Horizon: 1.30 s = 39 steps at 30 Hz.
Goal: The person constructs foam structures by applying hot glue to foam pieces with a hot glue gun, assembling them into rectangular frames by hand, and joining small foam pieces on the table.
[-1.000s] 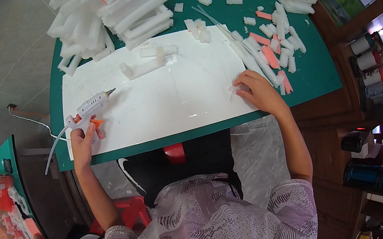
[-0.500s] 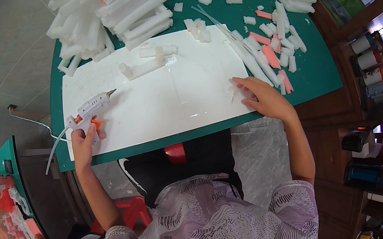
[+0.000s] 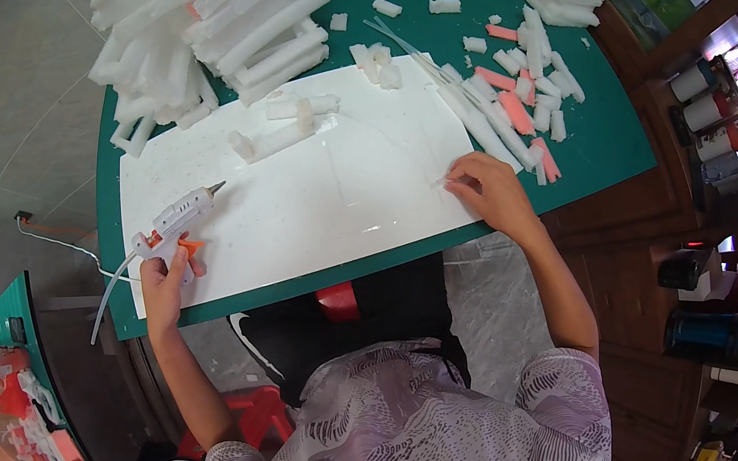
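My left hand (image 3: 165,282) grips the handle of a white hot glue gun (image 3: 183,211) with an orange trigger. Its metal nozzle points up and away over the white board (image 3: 323,213), and a glue stick sticks out of its back end. Close to the board's right edge, my right hand (image 3: 492,195) has its thumb and fingers pinched together low over the surface. A thin pale scrap (image 3: 440,183) shows at the fingertips, mostly hidden by them. Farther up the board lie white foam pieces (image 3: 286,129), some joined at an angle.
A tall heap of white foam strips (image 3: 221,6) stands at the far left of the green table (image 3: 614,140). At the right are short foam pieces (image 3: 557,125), pink pieces (image 3: 516,112) and clear glue sticks (image 3: 401,38). A white cord (image 3: 64,243) runs to a wall socket.
My right hand has closed from spread fingers into a pinch over the pale scrap on the board. My left hand still holds the glue gun, nearly in place.
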Motion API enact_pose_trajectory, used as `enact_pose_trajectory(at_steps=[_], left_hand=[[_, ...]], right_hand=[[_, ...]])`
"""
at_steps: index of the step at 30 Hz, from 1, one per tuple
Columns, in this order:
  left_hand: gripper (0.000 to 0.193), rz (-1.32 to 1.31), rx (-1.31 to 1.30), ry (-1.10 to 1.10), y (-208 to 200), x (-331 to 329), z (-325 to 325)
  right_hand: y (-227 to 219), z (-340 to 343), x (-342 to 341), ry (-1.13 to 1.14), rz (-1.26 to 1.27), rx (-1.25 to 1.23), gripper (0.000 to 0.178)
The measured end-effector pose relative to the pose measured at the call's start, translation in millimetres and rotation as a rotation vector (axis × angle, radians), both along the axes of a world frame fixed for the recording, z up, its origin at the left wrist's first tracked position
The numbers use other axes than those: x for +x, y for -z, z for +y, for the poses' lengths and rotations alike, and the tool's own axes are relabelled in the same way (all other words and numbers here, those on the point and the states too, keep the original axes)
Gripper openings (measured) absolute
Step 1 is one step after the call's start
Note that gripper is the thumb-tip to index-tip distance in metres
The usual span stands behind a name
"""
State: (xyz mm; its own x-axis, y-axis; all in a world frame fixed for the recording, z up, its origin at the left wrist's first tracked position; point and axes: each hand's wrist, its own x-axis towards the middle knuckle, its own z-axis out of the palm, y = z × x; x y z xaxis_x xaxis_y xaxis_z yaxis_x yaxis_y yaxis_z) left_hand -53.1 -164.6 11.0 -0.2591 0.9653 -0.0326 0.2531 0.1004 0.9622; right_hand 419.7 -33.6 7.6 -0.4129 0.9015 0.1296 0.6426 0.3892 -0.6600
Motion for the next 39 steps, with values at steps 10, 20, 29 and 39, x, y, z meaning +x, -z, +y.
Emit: enact_pose_trajectory(at_steps=[10,20,29,39], left_hand=[[0.031,-0.001,0.003,-0.009,-2.4,4.8,-0.4],[0.03,-0.046,0.002,0.005,2.2,1.5,-0.6],[0.031,-0.054,0.008,0.006,2.0,2.9,0.4],[0.033,-0.044,-0.008,0.006,1.9,3.4,-0.2]], right_hand=[[-1.0,0.6,-14.6,0.156,0.089,-0.008,0.012],[3.7,-13.9,-8.3,0.086,0.011,0.143,0.016],[2.1,-20.4,-7.1,0.119,0.13,0.173,0.015],[8.5,-18.3,-4.2,0.255,0.195,0.015,0.014]])
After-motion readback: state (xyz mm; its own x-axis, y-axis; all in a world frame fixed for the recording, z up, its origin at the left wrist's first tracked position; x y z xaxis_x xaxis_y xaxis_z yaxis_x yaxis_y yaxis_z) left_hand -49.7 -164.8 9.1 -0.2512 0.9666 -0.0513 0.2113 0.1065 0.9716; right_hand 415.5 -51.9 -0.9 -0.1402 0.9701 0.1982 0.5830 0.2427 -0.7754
